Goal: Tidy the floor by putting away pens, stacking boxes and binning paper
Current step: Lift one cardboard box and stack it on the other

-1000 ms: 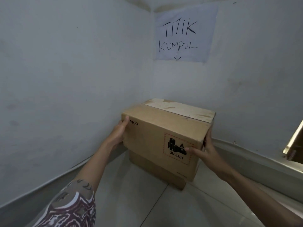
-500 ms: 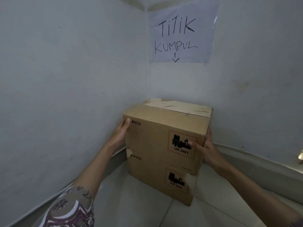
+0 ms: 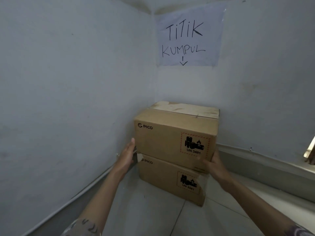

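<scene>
2 cardboard boxes sit stacked in the corner of the room, on the tiled floor (image 3: 153,215). The upper box (image 3: 172,138) rests on the lower box (image 3: 168,179), turned slightly so its right front corner overhangs the one beneath. Both carry a PICO mark and a red-bordered battery label reading UN 3481.

The left hand (image 3: 127,155) lies flat against the left side of the upper box, near its bottom edge, fingers straight and together. The right hand (image 3: 215,165) holds the lower right corner of the same box, thumb on the front face and fingers wrapped around the side.

On the wall above the stack hangs a paper sign (image 3: 189,36) handwritten "TITIK KUMPUL" with an arrow pointing down.
</scene>
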`<action>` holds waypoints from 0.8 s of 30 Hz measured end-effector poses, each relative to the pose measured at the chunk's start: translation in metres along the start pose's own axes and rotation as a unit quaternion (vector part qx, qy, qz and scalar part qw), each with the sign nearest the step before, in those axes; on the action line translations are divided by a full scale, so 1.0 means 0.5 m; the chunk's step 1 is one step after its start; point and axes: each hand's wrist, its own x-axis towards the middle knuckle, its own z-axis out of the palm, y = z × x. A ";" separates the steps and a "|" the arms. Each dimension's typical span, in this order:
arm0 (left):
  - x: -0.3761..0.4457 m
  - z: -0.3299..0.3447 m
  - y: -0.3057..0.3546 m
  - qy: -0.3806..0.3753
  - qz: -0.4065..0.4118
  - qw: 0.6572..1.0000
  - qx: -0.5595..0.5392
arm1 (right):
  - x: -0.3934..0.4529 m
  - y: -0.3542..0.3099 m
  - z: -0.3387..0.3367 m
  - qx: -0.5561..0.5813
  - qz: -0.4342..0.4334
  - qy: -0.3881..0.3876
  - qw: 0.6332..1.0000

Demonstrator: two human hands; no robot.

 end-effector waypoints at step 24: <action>-0.404 -0.243 -0.004 -0.004 -0.106 0.965 0.238 | -0.334 -0.161 0.369 -0.173 0.047 -0.184 0.966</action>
